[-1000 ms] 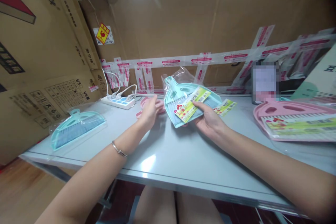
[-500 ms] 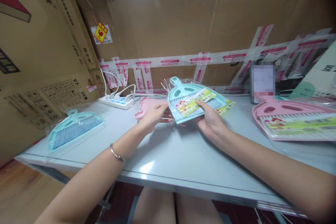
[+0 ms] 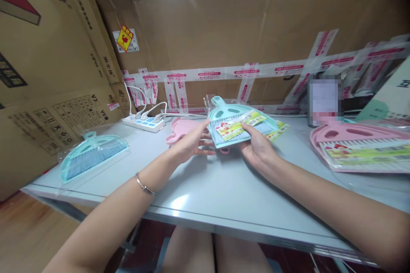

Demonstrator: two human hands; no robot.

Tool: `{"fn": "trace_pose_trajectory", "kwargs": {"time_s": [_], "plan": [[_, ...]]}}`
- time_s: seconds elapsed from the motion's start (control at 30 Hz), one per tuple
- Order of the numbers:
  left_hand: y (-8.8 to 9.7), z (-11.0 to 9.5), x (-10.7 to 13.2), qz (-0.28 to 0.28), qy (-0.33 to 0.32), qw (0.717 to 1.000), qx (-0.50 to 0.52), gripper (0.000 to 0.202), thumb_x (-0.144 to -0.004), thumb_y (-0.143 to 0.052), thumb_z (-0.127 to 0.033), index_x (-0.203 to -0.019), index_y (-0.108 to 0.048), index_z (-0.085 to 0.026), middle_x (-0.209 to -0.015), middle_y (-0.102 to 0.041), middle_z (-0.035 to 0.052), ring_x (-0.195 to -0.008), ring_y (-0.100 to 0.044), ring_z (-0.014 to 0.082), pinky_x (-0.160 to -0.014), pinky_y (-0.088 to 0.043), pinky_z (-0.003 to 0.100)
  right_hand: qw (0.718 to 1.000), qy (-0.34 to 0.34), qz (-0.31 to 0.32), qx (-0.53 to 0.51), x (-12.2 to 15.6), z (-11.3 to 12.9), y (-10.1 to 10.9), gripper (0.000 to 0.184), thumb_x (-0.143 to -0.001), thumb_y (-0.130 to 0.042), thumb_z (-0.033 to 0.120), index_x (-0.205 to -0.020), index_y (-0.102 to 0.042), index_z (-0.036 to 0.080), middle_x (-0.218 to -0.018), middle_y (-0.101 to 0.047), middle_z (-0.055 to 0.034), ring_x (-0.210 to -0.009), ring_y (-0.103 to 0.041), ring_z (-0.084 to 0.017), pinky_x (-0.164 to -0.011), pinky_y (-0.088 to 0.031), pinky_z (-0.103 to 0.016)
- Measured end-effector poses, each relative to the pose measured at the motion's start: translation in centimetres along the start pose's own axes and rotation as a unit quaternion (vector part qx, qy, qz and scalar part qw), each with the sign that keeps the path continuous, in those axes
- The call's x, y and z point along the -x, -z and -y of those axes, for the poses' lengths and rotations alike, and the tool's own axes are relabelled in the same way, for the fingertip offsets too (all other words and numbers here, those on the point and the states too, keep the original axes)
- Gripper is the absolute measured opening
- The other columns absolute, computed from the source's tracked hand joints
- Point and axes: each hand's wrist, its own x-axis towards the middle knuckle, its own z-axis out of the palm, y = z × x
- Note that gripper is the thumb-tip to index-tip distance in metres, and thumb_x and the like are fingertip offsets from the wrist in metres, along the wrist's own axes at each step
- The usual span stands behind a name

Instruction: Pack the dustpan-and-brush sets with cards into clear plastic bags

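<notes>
My right hand point(image 3: 258, 143) grips a mint-green dustpan and brush set point(image 3: 229, 113) in clear plastic, its thumb on top over a yellow-green label card point(image 3: 245, 123). Another yellow-green card point(image 3: 279, 131) sticks out past the set's right side. At the set's left edge is my left hand point(image 3: 195, 140), its fingers spread apart and the upper ones touching or almost touching the wrapping. Behind that hand a pink piece point(image 3: 181, 128) with a scalloped outline lies on the table, partly hidden.
Another wrapped mint dustpan set point(image 3: 94, 155) lies at the left of the grey table point(image 3: 205, 192). Pink dustpan sets point(image 3: 361, 147) lie at the right. A white power strip point(image 3: 144, 123) with cables and a blurred phone-like device point(image 3: 324, 98) stand before a large taped carton point(image 3: 208, 25).
The left hand's fingers have spread from a closer pinch at the set's edge. The held set has shifted slightly to the right in view; the right hand keeps its grip.
</notes>
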Motion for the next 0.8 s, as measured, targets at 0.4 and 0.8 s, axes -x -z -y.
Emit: {"fn": "trace_pose_trajectory", "kwargs": {"time_s": [0.4, 0.8], "plan": [[-1.1, 0.5, 0.1, -0.112, -0.021, 0.990, 0.081, 0.009, -0.080, -0.061, -0.017, -0.083, -0.066, -0.010, -0.083, -0.070, 0.0087, -0.069, -0.062, 0.0112, -0.068, -0.051, 0.024, 0.981, -0.088, 0.100, 0.142, 1.2, 0.9, -0.4, 0.009, -0.084, -0.056, 0.013, -0.091, -0.059, 0.016, -0.088, -0.069, -0.0042, -0.076, -0.067, -0.014, -0.063, -0.060, -0.024], [0.0, 0.2, 0.0, -0.102, -0.036, 0.994, 0.028, 0.026, -0.081, -0.061, -0.034, -0.097, -0.066, -0.014, -0.086, -0.071, 0.0080, -0.071, -0.063, 0.0135, -0.066, -0.049, 0.026, 0.964, -0.126, 0.103, 0.210, 1.1, 1.9, -0.4, 0.020, -0.077, -0.056, -0.004, -0.066, -0.064, 0.012, -0.067, -0.066, -0.0032, -0.060, -0.064, -0.007, -0.054, -0.054, -0.007]]}}
